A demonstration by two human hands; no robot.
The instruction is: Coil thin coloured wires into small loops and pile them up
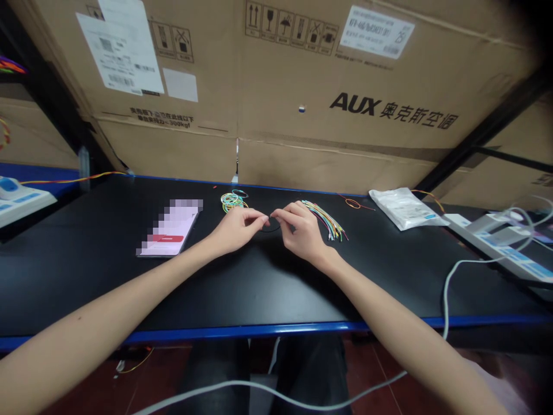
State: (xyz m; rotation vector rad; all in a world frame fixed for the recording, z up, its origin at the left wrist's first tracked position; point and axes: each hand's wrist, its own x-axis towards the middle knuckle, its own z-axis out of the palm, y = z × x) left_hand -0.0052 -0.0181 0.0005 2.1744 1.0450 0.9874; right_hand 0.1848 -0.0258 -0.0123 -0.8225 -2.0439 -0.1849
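Observation:
Over the middle of the black table, my left hand (239, 230) and my right hand (300, 231) meet almost fingertip to fingertip. Both are closed in a pinch on a thin black wire (271, 231), which sags in a small curve below the fingers. Its ends are too small to make out. Just behind my left hand lies a pile of coiled coloured wires (231, 200), partly covered by the hand. A bundle of straight coloured wires (330, 222) lies to the right of my right hand, which hides part of it.
A phone (179, 227) lies left of my hands on the table (259, 288). Toward the back right are a loose orange wire (353, 203), a white plastic packet (404, 207) and a power strip (501, 245) with a white cable. A large cardboard box (285, 80) stands behind.

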